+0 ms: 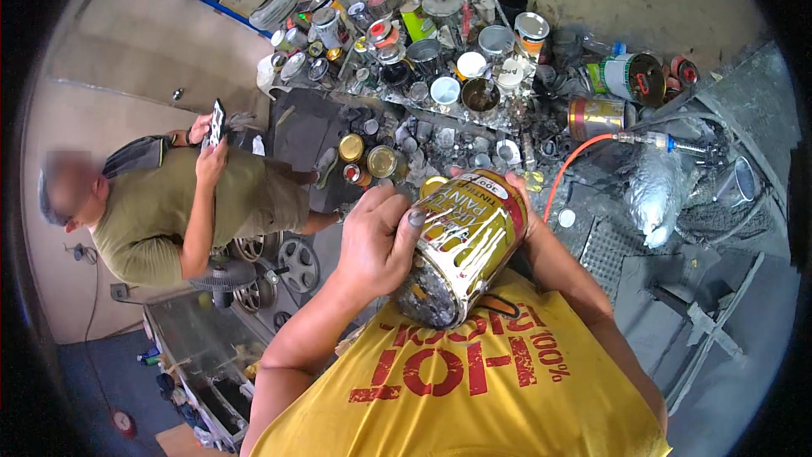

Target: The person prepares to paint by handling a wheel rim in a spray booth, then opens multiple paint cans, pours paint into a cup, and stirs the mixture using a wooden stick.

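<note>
While both hands (381, 241) grip it, the paint can (463, 245) tilts.

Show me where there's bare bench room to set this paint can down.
Bare grey surface lies right of the orange hose, around the metal grate and beyond it. The back bench is packed with open tins and lids; nothing free there.

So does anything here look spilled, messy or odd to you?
Yes. The gold paint can held tilted between the left hand and right hand has pale paint run down its side in dried drips. The workbench behind is grey with caked paint and crowded with open, smeared tins.
</note>
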The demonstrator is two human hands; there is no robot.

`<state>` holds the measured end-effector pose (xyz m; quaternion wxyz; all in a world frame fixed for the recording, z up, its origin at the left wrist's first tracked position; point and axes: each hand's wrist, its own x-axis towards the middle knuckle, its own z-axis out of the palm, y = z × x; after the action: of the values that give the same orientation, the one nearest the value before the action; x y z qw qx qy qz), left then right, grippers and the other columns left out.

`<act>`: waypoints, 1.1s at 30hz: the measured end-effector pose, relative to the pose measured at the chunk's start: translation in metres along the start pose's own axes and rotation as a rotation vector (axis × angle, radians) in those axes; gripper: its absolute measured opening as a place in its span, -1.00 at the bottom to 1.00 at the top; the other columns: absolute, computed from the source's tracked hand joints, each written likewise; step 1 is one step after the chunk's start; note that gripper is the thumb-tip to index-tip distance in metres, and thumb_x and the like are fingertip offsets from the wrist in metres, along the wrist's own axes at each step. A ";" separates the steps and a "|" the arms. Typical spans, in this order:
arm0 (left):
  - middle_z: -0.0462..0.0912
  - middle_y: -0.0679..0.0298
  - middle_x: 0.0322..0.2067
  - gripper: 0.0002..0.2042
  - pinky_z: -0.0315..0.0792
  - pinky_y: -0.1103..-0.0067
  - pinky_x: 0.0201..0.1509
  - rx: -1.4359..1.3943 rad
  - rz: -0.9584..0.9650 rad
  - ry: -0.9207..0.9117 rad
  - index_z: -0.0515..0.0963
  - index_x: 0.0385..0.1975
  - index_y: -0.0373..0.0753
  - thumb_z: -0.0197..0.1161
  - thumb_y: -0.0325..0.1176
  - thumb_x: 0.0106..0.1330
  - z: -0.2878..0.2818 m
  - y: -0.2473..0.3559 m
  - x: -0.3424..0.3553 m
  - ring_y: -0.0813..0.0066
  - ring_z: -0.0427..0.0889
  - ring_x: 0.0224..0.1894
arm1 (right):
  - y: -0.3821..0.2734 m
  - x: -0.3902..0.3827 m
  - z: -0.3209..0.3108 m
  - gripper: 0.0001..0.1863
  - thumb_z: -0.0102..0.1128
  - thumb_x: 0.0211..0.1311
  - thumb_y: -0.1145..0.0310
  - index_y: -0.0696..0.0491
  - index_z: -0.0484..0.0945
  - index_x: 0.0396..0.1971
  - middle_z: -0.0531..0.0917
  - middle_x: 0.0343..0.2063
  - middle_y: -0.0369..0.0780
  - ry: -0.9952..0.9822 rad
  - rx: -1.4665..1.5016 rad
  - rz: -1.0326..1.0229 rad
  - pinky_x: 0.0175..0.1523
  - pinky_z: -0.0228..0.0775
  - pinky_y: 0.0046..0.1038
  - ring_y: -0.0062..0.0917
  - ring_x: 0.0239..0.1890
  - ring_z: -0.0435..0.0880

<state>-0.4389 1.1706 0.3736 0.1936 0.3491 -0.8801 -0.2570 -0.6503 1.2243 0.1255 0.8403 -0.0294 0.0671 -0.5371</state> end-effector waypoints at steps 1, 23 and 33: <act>0.36 0.03 -0.50 -0.64 0.29 0.26 -0.29 0.014 -0.005 -0.003 0.42 -0.51 -0.37 0.10 -0.24 0.50 -0.001 0.000 -0.001 0.00 0.39 -0.40 | -0.001 0.001 0.006 0.01 0.02 0.28 -0.28 0.18 0.16 0.51 0.38 0.42 0.05 -0.035 0.003 -0.004 0.50 0.22 0.01 -0.06 0.40 0.43; 0.61 0.01 -0.04 -0.68 0.42 0.23 0.26 -0.045 0.042 -0.037 0.61 0.00 -0.26 0.38 -0.36 0.26 -0.012 -0.031 0.001 -0.04 0.55 0.10 | 0.010 -0.017 -0.012 0.06 -0.10 0.24 -0.37 0.18 0.15 0.52 0.40 0.40 0.06 0.007 0.173 -0.106 0.46 0.29 -0.04 -0.05 0.36 0.48; 0.56 -0.01 -0.26 -0.80 0.45 0.20 0.01 -0.120 0.138 -0.059 0.54 -0.16 -0.35 0.27 -0.35 0.35 -0.010 -0.046 0.015 -0.10 0.56 -0.13 | 0.016 -0.035 0.008 0.08 -0.02 0.28 -0.39 0.24 0.14 0.50 0.43 0.38 0.07 0.152 -0.037 -0.193 0.41 0.37 -0.07 -0.07 0.33 0.52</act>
<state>-0.4204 1.1278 0.3567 0.2054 0.2678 -0.8903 -0.3056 -0.6492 1.2624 0.1346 0.7766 -0.0106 0.1373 -0.6147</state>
